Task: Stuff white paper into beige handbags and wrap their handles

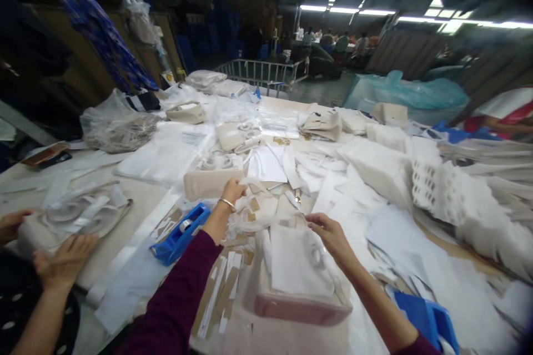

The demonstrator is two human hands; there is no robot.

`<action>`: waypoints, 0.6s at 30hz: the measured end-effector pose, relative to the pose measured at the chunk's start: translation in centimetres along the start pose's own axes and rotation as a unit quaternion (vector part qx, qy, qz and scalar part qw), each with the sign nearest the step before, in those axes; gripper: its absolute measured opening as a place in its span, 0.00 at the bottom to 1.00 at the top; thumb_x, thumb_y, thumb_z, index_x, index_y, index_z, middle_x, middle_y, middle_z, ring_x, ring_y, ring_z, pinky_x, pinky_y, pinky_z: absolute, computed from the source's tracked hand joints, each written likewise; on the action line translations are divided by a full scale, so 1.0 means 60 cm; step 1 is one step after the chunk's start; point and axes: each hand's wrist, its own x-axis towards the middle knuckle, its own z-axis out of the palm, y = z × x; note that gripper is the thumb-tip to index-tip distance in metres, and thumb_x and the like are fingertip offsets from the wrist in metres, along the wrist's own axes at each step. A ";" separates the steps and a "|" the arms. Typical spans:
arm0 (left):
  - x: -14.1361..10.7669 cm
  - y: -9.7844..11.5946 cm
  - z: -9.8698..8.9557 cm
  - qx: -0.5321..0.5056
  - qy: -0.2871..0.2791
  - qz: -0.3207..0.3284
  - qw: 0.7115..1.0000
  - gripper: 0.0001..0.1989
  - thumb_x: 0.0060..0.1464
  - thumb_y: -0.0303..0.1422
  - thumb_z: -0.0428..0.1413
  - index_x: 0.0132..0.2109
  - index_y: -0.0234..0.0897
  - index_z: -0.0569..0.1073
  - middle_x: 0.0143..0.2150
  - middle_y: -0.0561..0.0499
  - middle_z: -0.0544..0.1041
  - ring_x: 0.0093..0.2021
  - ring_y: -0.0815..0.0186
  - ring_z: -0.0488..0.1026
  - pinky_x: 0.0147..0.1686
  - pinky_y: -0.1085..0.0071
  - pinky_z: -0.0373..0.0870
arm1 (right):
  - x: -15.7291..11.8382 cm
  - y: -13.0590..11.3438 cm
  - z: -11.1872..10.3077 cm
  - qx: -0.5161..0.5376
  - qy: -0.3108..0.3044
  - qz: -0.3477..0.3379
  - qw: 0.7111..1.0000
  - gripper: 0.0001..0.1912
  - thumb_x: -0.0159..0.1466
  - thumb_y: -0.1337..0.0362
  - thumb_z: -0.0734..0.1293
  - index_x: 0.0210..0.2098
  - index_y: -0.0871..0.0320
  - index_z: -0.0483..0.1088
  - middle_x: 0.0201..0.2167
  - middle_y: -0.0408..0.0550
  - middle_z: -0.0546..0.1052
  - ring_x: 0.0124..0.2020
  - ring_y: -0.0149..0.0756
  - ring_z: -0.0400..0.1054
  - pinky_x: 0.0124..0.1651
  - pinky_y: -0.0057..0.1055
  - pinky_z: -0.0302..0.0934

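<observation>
A pale bag [306, 302] lies on the table in front of me, with a white sheet [297, 260] over it. My right hand [328, 230] is at the far right edge of this bag, fingers bent around a thin strap or strip. My left hand [234, 191], with a bracelet at the wrist, reaches forward beside another beige bag [208, 183]; its fingers are pinched on the end of a pale strip [258, 184]. A metal clasp [297, 197] lies between the two hands, a little beyond them.
Blue tape dispensers stand left [181, 233] and right [428, 316]. Another person's hands [66, 260] rest on a bag [79, 213] at the left. Stacked white padding [458, 194] and paper sheets cover the right side. A plastic bag [119, 122] sits at the far left.
</observation>
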 end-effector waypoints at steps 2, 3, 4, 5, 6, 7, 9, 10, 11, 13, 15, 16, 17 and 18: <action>0.012 0.062 -0.005 -0.067 -0.070 0.032 0.995 0.08 0.42 0.32 0.58 0.29 0.35 0.66 0.22 0.52 0.69 0.28 0.65 0.70 0.31 0.68 0.68 | 0.031 -0.036 0.011 0.029 -0.011 -0.005 0.999 0.13 0.52 0.61 0.64 0.36 0.58 0.73 0.37 0.49 0.77 0.39 0.39 0.69 0.46 0.37 0.61; 0.012 0.094 -0.007 -0.103 -0.109 0.051 0.987 0.09 0.43 0.33 0.57 0.29 0.35 0.66 0.21 0.53 0.68 0.26 0.68 0.69 0.30 0.70 0.68 | 0.048 -0.056 0.013 0.046 -0.024 -0.002 0.999 0.14 0.53 0.60 0.64 0.36 0.59 0.73 0.37 0.50 0.77 0.38 0.39 0.69 0.45 0.36 0.61; 0.009 0.124 -0.009 -0.150 -0.151 0.067 0.975 0.09 0.43 0.35 0.58 0.29 0.34 0.66 0.22 0.54 0.68 0.24 0.70 0.68 0.29 0.70 0.69 | 0.066 -0.078 0.014 0.065 -0.040 0.005 0.997 0.15 0.54 0.59 0.64 0.37 0.60 0.73 0.37 0.51 0.77 0.37 0.38 0.69 0.43 0.36 0.62; 0.002 0.154 -0.010 -0.206 -0.191 0.083 0.956 0.10 0.43 0.35 0.58 0.29 0.34 0.66 0.23 0.54 0.68 0.24 0.71 0.67 0.30 0.70 0.69 | 0.085 -0.100 0.012 0.085 -0.057 0.014 0.995 0.17 0.55 0.56 0.64 0.38 0.62 0.73 0.38 0.53 0.77 0.37 0.38 0.69 0.42 0.35 0.63; -0.008 0.182 -0.010 -0.265 -0.227 0.097 0.932 0.10 0.43 0.34 0.58 0.29 0.34 0.66 0.24 0.54 0.69 0.24 0.72 0.67 0.30 0.70 0.70 | 0.104 -0.125 0.008 0.105 -0.078 0.023 0.991 0.20 0.57 0.53 0.62 0.39 0.63 0.72 0.40 0.56 0.76 0.37 0.38 0.69 0.40 0.34 0.63; -0.022 0.209 -0.010 -0.320 -0.257 0.112 0.905 0.10 0.42 0.32 0.59 0.30 0.34 0.66 0.25 0.54 0.69 0.24 0.73 0.67 0.30 0.71 0.70 | 0.122 -0.150 0.001 0.124 -0.101 0.031 0.987 0.23 0.60 0.50 0.60 0.40 0.64 0.72 0.42 0.58 0.76 0.38 0.38 0.69 0.40 0.33 0.63; -0.054 0.256 -0.006 -0.392 -0.293 0.148 0.859 0.11 0.41 0.29 0.60 0.33 0.35 0.66 0.26 0.55 0.69 0.25 0.73 0.67 0.30 0.72 0.69 | 0.155 -0.203 -0.018 0.162 -0.149 0.041 0.975 0.29 0.62 0.45 0.54 0.41 0.65 0.70 0.44 0.60 0.75 0.41 0.38 0.69 0.40 0.31 0.63; -0.072 0.276 -0.002 -0.401 -0.297 0.172 0.850 0.13 0.40 0.27 0.60 0.35 0.35 0.65 0.26 0.55 0.70 0.25 0.73 0.67 0.30 0.73 0.68 | 0.170 -0.230 -0.030 0.183 -0.172 0.045 0.967 0.30 0.62 0.44 0.52 0.41 0.65 0.69 0.44 0.60 0.75 0.42 0.38 0.69 0.40 0.31 0.64; -0.090 0.293 0.004 -0.401 -0.298 0.198 0.843 0.14 0.40 0.27 0.60 0.36 0.36 0.65 0.27 0.56 0.70 0.25 0.73 0.67 0.30 0.74 0.68 | 0.183 -0.257 -0.043 0.205 -0.192 0.047 0.959 0.30 0.63 0.44 0.52 0.40 0.65 0.68 0.43 0.59 0.75 0.42 0.38 0.69 0.41 0.31 0.64; -0.123 0.317 0.017 -0.391 -0.294 0.247 0.836 0.15 0.39 0.27 0.60 0.37 0.37 0.65 0.28 0.56 0.71 0.26 0.73 0.68 0.30 0.75 0.66 | 0.202 -0.308 -0.066 0.255 -0.197 0.033 0.946 0.25 0.64 0.47 0.54 0.39 0.64 0.66 0.38 0.55 0.76 0.41 0.36 0.70 0.42 0.32 0.63; -0.149 0.329 0.028 -0.353 -0.258 0.299 0.848 0.13 0.39 0.28 0.60 0.34 0.36 0.66 0.28 0.56 0.71 0.28 0.73 0.67 0.31 0.77 0.64 | 0.205 -0.351 -0.085 0.296 -0.151 -0.008 0.943 0.13 0.64 0.58 0.58 0.38 0.62 0.65 0.34 0.50 0.77 0.38 0.34 0.70 0.43 0.31 0.63; -0.159 0.331 0.032 -0.318 -0.215 0.327 0.864 0.11 0.38 0.28 0.60 0.32 0.36 0.67 0.27 0.57 0.70 0.28 0.74 0.66 0.32 0.77 0.63 | 0.200 -0.369 -0.091 0.307 -0.124 -0.045 0.942 0.09 0.62 0.63 0.60 0.39 0.62 0.65 0.32 0.47 0.77 0.37 0.32 0.70 0.43 0.31 0.62; -0.167 0.331 0.034 -0.274 -0.155 0.350 0.882 0.10 0.38 0.28 0.60 0.29 0.35 0.67 0.25 0.58 0.68 0.27 0.74 0.65 0.31 0.78 0.62 | 0.189 -0.383 -0.096 0.310 -0.103 -0.093 0.940 0.07 0.60 0.68 0.62 0.39 0.61 0.65 0.30 0.45 0.76 0.36 0.32 0.70 0.43 0.31 0.62; -0.174 0.329 0.034 -0.226 -0.087 0.366 0.899 0.08 0.38 0.28 0.60 0.26 0.35 0.67 0.23 0.58 0.66 0.26 0.74 0.63 0.30 0.78 0.61 | 0.172 -0.394 -0.098 0.304 -0.093 -0.148 0.936 0.09 0.58 0.70 0.63 0.40 0.61 0.65 0.29 0.43 0.76 0.36 0.31 0.70 0.44 0.31 0.61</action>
